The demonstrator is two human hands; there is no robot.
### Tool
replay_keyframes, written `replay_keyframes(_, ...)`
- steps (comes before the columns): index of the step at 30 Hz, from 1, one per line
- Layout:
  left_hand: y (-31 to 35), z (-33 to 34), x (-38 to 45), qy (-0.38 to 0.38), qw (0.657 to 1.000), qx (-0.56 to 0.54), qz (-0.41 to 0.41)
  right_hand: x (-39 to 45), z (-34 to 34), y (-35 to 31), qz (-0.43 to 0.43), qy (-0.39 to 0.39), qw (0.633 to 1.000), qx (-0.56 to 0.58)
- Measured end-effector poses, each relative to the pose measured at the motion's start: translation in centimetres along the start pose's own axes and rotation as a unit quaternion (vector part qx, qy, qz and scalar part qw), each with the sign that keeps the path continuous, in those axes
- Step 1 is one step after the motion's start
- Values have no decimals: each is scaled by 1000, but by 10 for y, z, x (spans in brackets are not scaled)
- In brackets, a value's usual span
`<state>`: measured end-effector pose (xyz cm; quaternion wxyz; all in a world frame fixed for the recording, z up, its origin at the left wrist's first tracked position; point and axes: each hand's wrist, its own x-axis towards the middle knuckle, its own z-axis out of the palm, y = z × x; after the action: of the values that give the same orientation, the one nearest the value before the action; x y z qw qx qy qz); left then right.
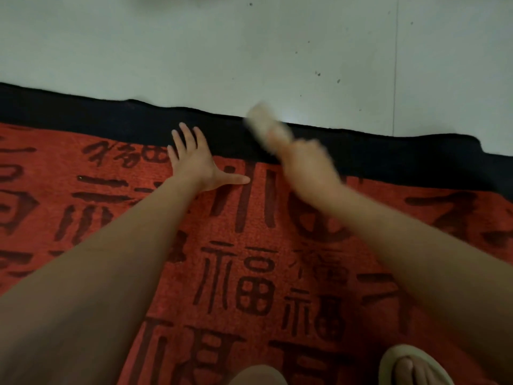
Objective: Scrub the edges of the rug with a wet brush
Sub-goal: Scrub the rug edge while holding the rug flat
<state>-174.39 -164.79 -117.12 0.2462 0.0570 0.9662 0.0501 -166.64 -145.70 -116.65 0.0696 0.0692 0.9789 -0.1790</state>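
Note:
A red rug [249,218] with dark characters and a black border [111,115] lies across the pale floor. My left hand [194,159] presses flat on the rug, fingers spread, fingertips reaching the black border. My right hand [305,162] grips a pale brush [265,125], both blurred by motion. The brush head lies over the black border at the rug's far edge, just right of my left hand.
Pale tiled floor [277,51] stretches beyond the rug's far edge, with a few dark specks. A foot in a light sandal [410,368] stands on the rug at the bottom right. The rug's far right corner [480,145] curves down.

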Motion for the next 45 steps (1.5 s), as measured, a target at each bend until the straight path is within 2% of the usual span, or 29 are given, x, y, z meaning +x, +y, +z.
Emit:
replay_keyframes(2,-10,-3,-1,-17,999,-17,-43,-15,10,-11,-57,-32,997,-33)
replay_keyframes(5,-19,-11,-1,-54,994,-49,-82,18,0,0,36,14,999,-31)
replay_keyframes(6,-21,-13,-2,-62,993,-53,-82,20,-1,-10,40,15,999,-34)
replay_keyframes(10,-27,-12,2,-64,994,-53,-72,0,20,-52,-110,-49,991,-55)
replay_keyframes(11,-28,-12,1,-67,993,-58,-75,11,16,-46,-98,-34,993,-54)
replay_keyframes(13,-27,-14,1,-74,993,-57,-78,51,-1,-30,12,12,1000,-6)
replay_keyframes(14,-26,-16,2,-80,992,-62,-81,60,-5,-33,30,33,999,-5)
replay_keyframes(15,-24,-16,2,-84,991,-68,-84,60,-5,-39,8,39,999,-14)
replay_keyframes(16,-24,-18,5,-83,990,-78,-89,56,3,-53,-57,19,998,-32)
replay_keyframes(18,-29,-19,10,-70,986,-103,-113,43,20,-76,-171,-82,981,-52)
replay_keyframes(19,-32,-17,11,-60,984,-112,-122,45,20,-77,-185,-94,976,-65)
replay_keyframes(21,-38,-18,13,-38,983,-118,-132,75,11,-73,-134,-49,986,-83)
replay_keyframes(23,-47,-23,8,-38,982,-110,-146,91,-5,-86,-99,-55,990,-85)
replay_keyframes(25,-49,-27,7,-54,983,-83,-154,82,-10,-97,-168,-99,977,-90)
replay_keyframes(27,-48,-34,5,-69,983,-65,-158,60,-10,-99,-246,-193,942,-120)
replay_keyframes(28,-47,-37,4,-77,982,-70,-160,61,-12,-93,-242,-194,941,-135)
replay_keyframes(31,-46,-35,3,-89,977,-100,-164,102,-31,-70,-81,-121,985,-91)
replay_keyframes(32,-46,-35,4,-91,976,-102,-168,115,-38,-68,-77,-112,987,-82)
replay_keyframes(33,-47,-33,5,-90,977,-100,-166,117,-43,-69,-111,-121,983,-81)
replay_keyframes(34,-48,-32,6,-85,976,-102,-170,122,-42,-74,-187,-144,968,-84)
replay_keyframes(36,-51,-28,8,-76,978,-100,-167,110,-29,-87,-322,-226,914,-99)
replay_keyframes(37,-53,-28,9,-79,978,-99,-167,108,-21,-88,-336,-239,905,-102)
replay_keyframes(38,-53,-28,9,-84,978,-94,-167,112,-12,-88,-323,-218,916,-101)
replay_keyframes(40,-54,-27,11,-90,976,-82,-180,136,-3,-90,-216,-149,964,-38)
replay_keyframes(41,-52,-31,15,-100,977,-75,-175,141,-2,-92,-159,-124,979,0)
replay_keyframes(42,-51,-33,17,-112,975,-70,-180,142,0,-97,-153,-119,980,35)
replay_keyframes(43,-49,-34,19,-124,972,-67,-187,140,3,-101,-190,-121,973,43)
replay_keyframes(45,-48,-34,22,-140,969,-57,-197,122,15,-106,-317,-165,934,7)
